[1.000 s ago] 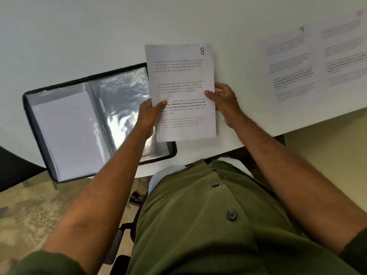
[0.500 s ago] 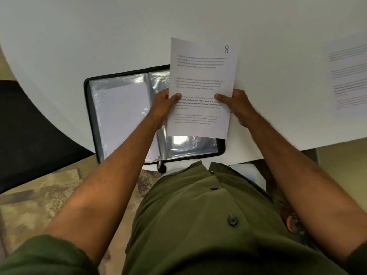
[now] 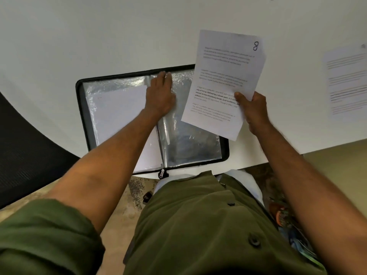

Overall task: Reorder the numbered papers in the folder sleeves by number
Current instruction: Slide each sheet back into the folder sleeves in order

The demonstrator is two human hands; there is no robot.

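Note:
A black zip folder (image 3: 80, 108) lies open on the white table, its clear plastic sleeves showing. The left sleeve holds a white sheet (image 3: 119, 112); the right sleeve (image 3: 190, 145) looks see-through and shiny. My right hand (image 3: 253, 110) grips the lower right edge of the paper numbered 8 (image 3: 224, 76), held tilted above the folder's right side. My left hand (image 3: 160, 94) rests flat, fingers together, on the sleeves near the folder's spine at the top, holding nothing that I can make out.
More printed papers (image 3: 347, 82) lie on the white table (image 3: 99, 36) at the far right. A dark chair (image 3: 25, 147) stands left of the table. The folder's zip pull (image 3: 162, 173) hangs over the table's near edge.
My left hand has let go of paper 8 and moved left onto the folder's sleeves. The right hand alone now holds the paper, shifted right and tilted.

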